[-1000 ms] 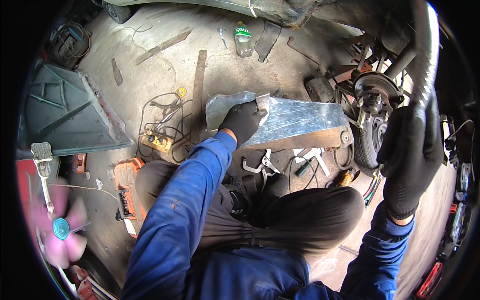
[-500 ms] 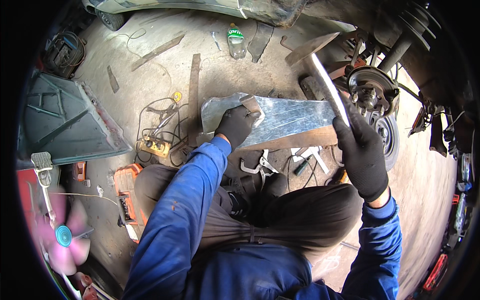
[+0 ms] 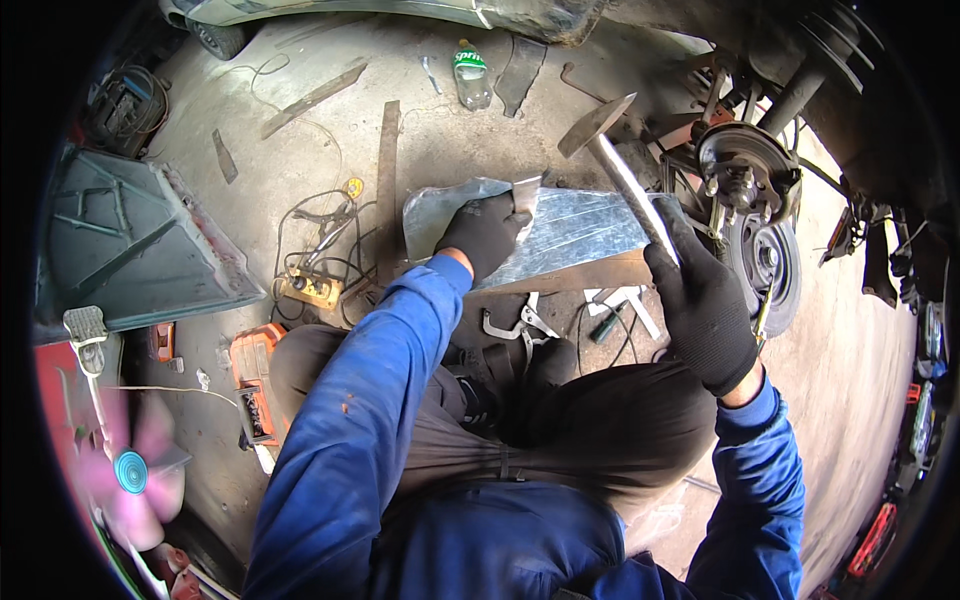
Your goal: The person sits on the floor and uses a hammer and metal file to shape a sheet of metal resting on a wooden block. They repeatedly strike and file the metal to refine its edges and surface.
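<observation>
My left hand (image 3: 482, 236), in a black glove, grips a short flat metal piece (image 3: 527, 195) that stands tilted on a shiny metal sheet (image 3: 585, 222). Whether it is a chisel or a plain bar, I cannot tell. The sheet lies across a wooden board (image 3: 575, 275) in front of my knees. My right hand (image 3: 708, 315), also gloved, is wrapped round the handle of a hammer (image 3: 632, 190). The hammer's head is raised above the far right part of the sheet, apart from the metal piece.
Locking pliers (image 3: 522, 320) lie below the board, near my shoes. A brake hub (image 3: 742, 185) and a wheel (image 3: 768, 265) are at the right. A plastic bottle (image 3: 472, 78) stands beyond the sheet. A yellow box with cables (image 3: 312, 290), an orange case (image 3: 258, 355) and a spinning fan (image 3: 130, 472) are leftward.
The hammer and my right hand have come down and slightly left. My left hand has shifted a little to the right along the sheet with the metal piece.
</observation>
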Demonstrator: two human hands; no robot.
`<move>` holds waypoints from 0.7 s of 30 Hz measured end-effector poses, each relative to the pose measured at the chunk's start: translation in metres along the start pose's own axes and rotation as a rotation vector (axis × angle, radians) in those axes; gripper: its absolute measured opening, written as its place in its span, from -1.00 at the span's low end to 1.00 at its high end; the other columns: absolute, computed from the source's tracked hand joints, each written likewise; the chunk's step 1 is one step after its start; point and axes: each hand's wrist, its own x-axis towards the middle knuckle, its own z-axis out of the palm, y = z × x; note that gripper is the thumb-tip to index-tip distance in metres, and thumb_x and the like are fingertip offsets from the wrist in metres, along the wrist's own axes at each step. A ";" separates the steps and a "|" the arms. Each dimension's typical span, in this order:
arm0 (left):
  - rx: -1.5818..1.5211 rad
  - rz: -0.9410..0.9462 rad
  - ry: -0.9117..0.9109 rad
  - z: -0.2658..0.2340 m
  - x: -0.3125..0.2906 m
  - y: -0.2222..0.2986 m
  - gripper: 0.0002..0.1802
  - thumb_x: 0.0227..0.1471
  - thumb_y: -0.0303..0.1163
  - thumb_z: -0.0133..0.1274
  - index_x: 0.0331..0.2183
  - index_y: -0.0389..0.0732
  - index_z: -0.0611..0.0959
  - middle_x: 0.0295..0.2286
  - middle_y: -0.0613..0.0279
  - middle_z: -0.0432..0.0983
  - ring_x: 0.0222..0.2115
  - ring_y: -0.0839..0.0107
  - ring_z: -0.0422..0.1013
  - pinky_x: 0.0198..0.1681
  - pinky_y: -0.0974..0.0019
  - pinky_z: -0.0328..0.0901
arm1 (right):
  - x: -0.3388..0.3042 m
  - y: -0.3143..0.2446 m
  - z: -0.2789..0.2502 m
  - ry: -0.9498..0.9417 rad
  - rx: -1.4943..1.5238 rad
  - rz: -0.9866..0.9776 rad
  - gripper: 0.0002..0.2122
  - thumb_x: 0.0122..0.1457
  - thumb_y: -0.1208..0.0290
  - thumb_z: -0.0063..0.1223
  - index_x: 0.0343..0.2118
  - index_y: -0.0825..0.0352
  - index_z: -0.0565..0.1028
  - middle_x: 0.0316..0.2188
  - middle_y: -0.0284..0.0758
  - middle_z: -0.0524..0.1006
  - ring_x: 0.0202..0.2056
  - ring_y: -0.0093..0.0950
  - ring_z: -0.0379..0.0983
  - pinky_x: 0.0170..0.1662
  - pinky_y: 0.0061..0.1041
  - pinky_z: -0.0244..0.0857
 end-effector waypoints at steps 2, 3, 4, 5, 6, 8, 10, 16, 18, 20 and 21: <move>0.039 0.041 0.060 0.005 -0.004 -0.012 -0.60 0.38 -0.06 0.14 -0.03 -0.17 0.80 -0.08 -0.23 0.71 -0.02 -0.18 0.61 0.07 -0.05 0.48 | -0.001 -0.002 -0.012 0.005 0.076 0.029 -0.54 0.50 0.30 0.16 0.38 0.32 0.50 -0.40 -0.05 0.67 -0.33 -0.43 0.67 -0.18 -0.32 0.51; 0.074 0.023 0.043 0.007 -0.006 -0.017 -0.61 0.38 -0.08 0.14 -0.04 -0.17 0.81 -0.09 -0.22 0.72 -0.03 -0.18 0.62 0.06 -0.05 0.48 | 0.001 -0.007 -0.019 -0.002 0.127 0.094 -0.54 0.51 0.31 0.16 0.39 0.34 0.49 -0.32 -0.06 0.71 -0.25 -0.49 0.66 -0.11 -0.35 0.51; 0.078 0.052 0.074 0.010 -0.007 -0.020 -0.63 0.38 -0.11 0.15 -0.05 -0.19 0.81 -0.12 -0.21 0.73 -0.07 -0.17 0.63 0.05 -0.05 0.48 | 0.002 -0.015 -0.026 0.015 0.172 0.097 -0.54 0.51 0.32 0.16 0.39 0.36 0.49 -0.22 -0.08 0.73 -0.15 -0.53 0.64 -0.02 -0.39 0.50; 0.028 0.085 0.110 0.011 -0.008 -0.021 -0.62 0.38 -0.10 0.15 -0.05 -0.20 0.81 -0.12 -0.21 0.73 -0.07 -0.18 0.62 0.05 -0.06 0.48 | 0.006 -0.024 -0.033 0.033 0.189 0.067 -0.54 0.51 0.34 0.16 0.39 0.38 0.49 -0.22 -0.15 0.72 -0.17 -0.56 0.62 -0.04 -0.43 0.49; -0.028 0.071 0.113 0.012 -0.007 -0.020 -0.61 0.38 -0.10 0.15 -0.06 -0.21 0.80 -0.12 -0.21 0.73 -0.06 -0.18 0.62 0.06 -0.06 0.48 | 0.007 -0.034 -0.040 0.079 0.207 0.024 -0.55 0.51 0.35 0.16 0.38 0.39 0.49 -0.21 -0.21 0.71 -0.18 -0.58 0.60 -0.05 -0.46 0.47; -0.056 0.047 0.101 0.011 -0.006 -0.012 -0.59 0.37 -0.08 0.15 -0.06 -0.23 0.80 -0.11 -0.22 0.72 -0.06 -0.19 0.62 0.07 -0.07 0.48 | 0.009 -0.049 -0.052 0.189 0.281 0.046 -0.55 0.50 0.39 0.16 0.38 0.42 0.50 -0.21 -0.35 0.70 -0.21 -0.62 0.56 -0.08 -0.54 0.44; 0.001 0.039 0.081 0.007 -0.002 -0.001 -0.57 0.37 -0.07 0.15 -0.06 -0.26 0.79 -0.11 -0.22 0.72 -0.05 -0.20 0.61 0.08 -0.08 0.47 | 0.007 -0.057 -0.054 0.359 0.408 0.045 -0.57 0.51 0.42 0.15 0.37 0.41 0.51 -0.46 -0.55 0.53 -0.48 -0.76 0.34 -0.35 -0.69 0.22; 0.063 0.021 -0.001 -0.005 0.001 0.022 -0.55 0.37 -0.03 0.13 0.00 -0.20 0.77 -0.06 -0.22 0.70 0.00 -0.24 0.60 0.13 -0.12 0.46 | 0.006 -0.020 -0.007 -0.116 -0.212 -0.007 -0.59 0.47 0.25 0.19 0.30 0.29 0.57 -0.49 -0.06 0.65 -0.46 -0.19 0.69 -0.30 -0.31 0.51; 0.057 0.057 0.016 -0.004 0.001 0.026 -0.53 0.37 -0.03 0.13 0.00 -0.23 0.77 -0.06 -0.25 0.70 0.00 -0.23 0.60 0.14 -0.12 0.45 | 0.011 0.001 0.003 -0.034 -0.044 -0.017 -0.59 0.46 0.22 0.21 0.28 0.27 0.59 -0.49 -0.03 0.65 -0.42 -0.15 0.72 -0.29 -0.26 0.52; 0.074 -0.007 -0.049 -0.007 0.000 0.026 -0.51 0.35 -0.03 0.14 0.00 -0.26 0.76 -0.04 -0.27 0.69 0.00 -0.23 0.60 0.14 -0.11 0.45 | 0.011 0.018 0.012 0.018 0.090 0.016 -0.63 0.44 0.22 0.24 0.19 0.31 0.62 -0.48 -0.07 0.65 -0.42 -0.22 0.71 -0.28 -0.28 0.50; 0.081 -0.033 -0.049 -0.012 0.005 0.024 -0.50 0.35 -0.03 0.15 0.01 -0.28 0.76 -0.04 -0.29 0.69 0.01 -0.23 0.60 0.14 -0.11 0.45 | 0.010 0.027 0.017 0.032 0.119 0.059 -0.65 0.43 0.22 0.25 0.14 0.33 0.63 -0.48 -0.09 0.66 -0.42 -0.26 0.70 -0.27 -0.29 0.50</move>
